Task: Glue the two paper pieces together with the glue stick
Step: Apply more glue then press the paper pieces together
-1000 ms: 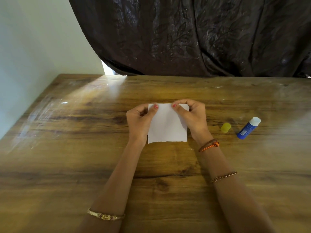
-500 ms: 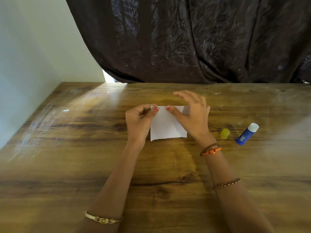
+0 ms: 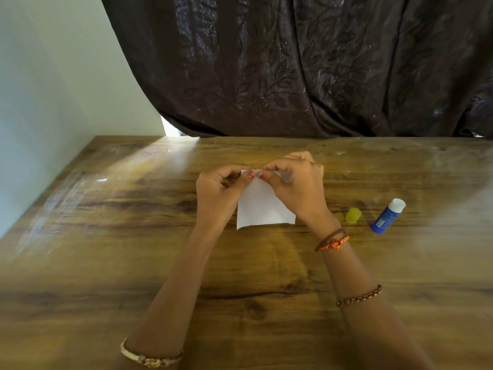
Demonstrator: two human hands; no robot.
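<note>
White paper lies near the middle of the wooden counter in the head view, its near edge flat on the wood and its far edge taken up by both hands. It reads as one square; whether two pieces are stacked there cannot be told, since no second edge shows apart from the first. The left hand is curled, thumb and fingertips pinched on the far left corner of the paper. The right hand is curled the same way, pinching the far edge just beside the left thumb and covering the paper's right side.

Well to the right lies the glue stick, a blue tube on its side with its white end bare and pointing away. Its yellow cap sits just beside it, between the tube and the right wrist, touching neither.

As a judgement: the open stick suggests glue is already on, and the hands seem to be lining up or pressing the far edge. Left to do would be pressing the sheets flat all over and capping the stick.
</note>
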